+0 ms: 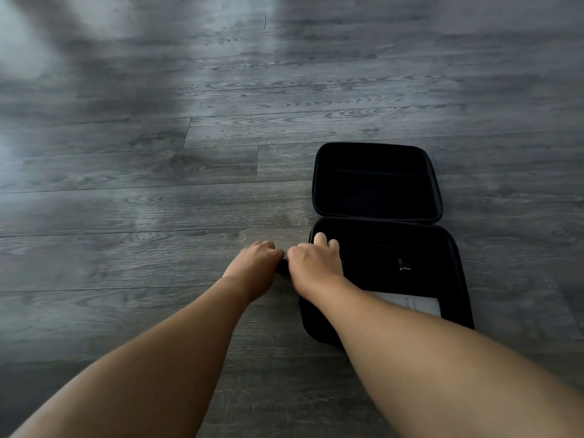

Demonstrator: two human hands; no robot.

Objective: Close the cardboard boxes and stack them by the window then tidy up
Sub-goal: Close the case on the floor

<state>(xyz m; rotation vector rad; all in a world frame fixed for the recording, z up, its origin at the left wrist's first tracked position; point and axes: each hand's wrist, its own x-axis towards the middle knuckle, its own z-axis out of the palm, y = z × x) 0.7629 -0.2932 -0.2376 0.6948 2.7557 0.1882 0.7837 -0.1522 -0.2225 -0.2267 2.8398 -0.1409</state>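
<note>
Hands meet at the left edge of our open black case (376, 184) on the grey floor (158, 153). Left hand (256, 263) curls in a narrow grip on something dark; right hand (313, 260) hooks the case rim. White paper (414, 303) lies inside.

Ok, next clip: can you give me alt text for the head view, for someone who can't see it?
Two bare hands, left hand and right hand, reach to the left edge of an open black case lying flat on a grey wood-look floor, with a small dark thing between them. A white sheet lies in the case's near half.
</note>
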